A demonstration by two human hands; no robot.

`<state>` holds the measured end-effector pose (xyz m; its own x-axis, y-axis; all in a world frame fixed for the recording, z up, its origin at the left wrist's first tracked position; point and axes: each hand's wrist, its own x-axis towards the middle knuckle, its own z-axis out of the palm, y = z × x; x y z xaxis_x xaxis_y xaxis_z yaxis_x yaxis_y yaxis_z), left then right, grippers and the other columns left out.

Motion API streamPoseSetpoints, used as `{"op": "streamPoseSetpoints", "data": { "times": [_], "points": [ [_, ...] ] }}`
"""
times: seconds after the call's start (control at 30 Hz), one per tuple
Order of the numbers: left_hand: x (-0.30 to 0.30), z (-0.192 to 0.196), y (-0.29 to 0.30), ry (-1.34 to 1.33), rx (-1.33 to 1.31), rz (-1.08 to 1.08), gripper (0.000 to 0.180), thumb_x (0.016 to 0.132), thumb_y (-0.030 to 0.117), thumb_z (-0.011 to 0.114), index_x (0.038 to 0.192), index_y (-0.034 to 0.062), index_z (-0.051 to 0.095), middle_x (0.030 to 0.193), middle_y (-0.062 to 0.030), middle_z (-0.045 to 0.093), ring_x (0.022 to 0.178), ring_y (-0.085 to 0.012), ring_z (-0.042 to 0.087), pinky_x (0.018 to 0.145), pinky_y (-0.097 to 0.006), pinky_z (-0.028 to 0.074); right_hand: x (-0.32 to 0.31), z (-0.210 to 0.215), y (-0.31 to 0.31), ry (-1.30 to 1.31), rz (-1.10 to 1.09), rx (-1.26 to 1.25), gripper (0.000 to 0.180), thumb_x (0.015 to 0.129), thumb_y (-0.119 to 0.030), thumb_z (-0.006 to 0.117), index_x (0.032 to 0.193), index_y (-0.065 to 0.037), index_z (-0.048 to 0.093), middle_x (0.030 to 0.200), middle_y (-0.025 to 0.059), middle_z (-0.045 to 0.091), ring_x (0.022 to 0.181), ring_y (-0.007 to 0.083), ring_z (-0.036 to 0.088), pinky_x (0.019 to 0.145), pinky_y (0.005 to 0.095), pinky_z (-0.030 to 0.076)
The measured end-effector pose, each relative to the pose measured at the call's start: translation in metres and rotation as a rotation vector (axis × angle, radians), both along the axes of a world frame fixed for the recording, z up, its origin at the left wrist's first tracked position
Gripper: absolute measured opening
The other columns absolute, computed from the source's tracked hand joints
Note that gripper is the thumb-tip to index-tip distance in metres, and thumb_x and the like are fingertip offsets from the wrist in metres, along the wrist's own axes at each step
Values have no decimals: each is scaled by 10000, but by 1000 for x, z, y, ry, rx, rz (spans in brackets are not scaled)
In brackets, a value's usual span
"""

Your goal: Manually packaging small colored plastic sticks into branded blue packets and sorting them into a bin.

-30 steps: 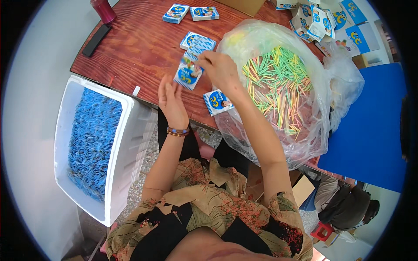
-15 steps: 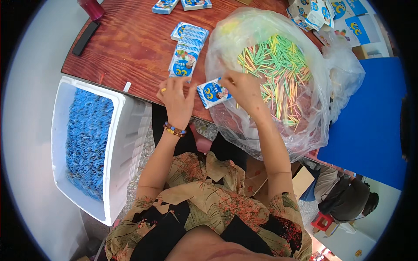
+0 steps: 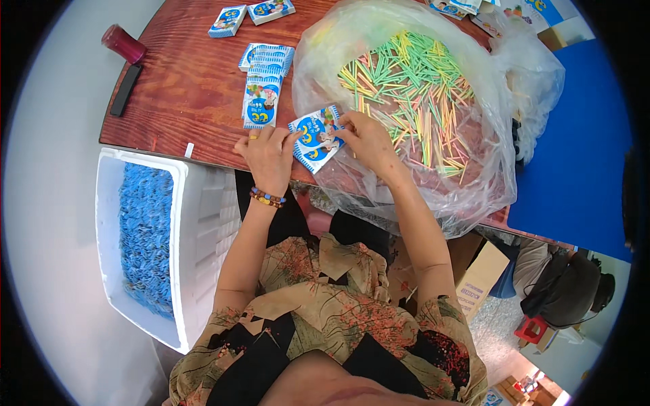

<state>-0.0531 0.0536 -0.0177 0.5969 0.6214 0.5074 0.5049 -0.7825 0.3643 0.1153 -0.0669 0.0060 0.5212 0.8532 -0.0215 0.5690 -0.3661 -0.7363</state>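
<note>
In front of me, small blue-and-white candy packets lie at the table's front edge, one seeming to overlap another. My left hand has thumb and fingers pinched at their left edge. On the other side, my right hand grips the right edge between thumb and fingertips. Just beyond my left hand is an overlapping row of similar packets. Right of my right hand, a big clear plastic bag lies spread with many thin green, yellow and pink sticks in it.
A white foam box full of blue packets stands at the left below the red wooden table. A dark red cup and a black bar sit far left. A blue board is at right; a person sits beyond.
My right hand now pinches the packet's right edge, and a second packet seems to overlap the first. My left hand has closed in on the left edge. The whole view has shifted a little.
</note>
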Motion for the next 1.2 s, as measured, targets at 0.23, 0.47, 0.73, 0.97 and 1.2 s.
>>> {"op": "streamPoseSetpoints", "data": {
  "times": [0.23,0.47,0.73,0.97,1.2],
  "points": [
    [1,-5,0,-174,-50,-28,160,793,237,700,890,116,663,854,16,644,864,-165,563,818,-367,299,8,-8,2,-60,-18,212,233,833,-159,643,993,6,606,815,111,594,695,203,585,626,313,463],
    [20,-1,-6,-30,-286,82,403,746,276,756,1072,91,609,858,-12,633,863,-170,562,826,-375,285,7,-12,5,-112,45,102,267,816,-104,642,1059,-1,597,891,127,613,755,234,597,695,333,477],
    [14,-5,-1,-253,-389,-19,378,757,148,742,1097,57,606,842,-37,619,782,-150,568,753,-330,388,8,-19,1,20,-60,276,320,809,-111,673,1099,-9,583,894,101,604,745,180,587,667,299,478],
    [10,16,-8,-680,-1009,-218,107,837,86,678,913,17,647,824,9,606,715,-66,546,669,-227,434,13,-4,1,380,133,240,251,830,-107,678,1050,-7,610,859,14,607,746,56,531,658,231,446],
    [10,22,-17,-777,-1258,-249,114,866,56,648,952,-20,644,844,-7,662,706,-27,571,630,-186,459,-8,17,0,739,94,420,71,852,-73,660,885,-11,647,788,-20,626,742,27,537,657,205,437]
  ]
}}
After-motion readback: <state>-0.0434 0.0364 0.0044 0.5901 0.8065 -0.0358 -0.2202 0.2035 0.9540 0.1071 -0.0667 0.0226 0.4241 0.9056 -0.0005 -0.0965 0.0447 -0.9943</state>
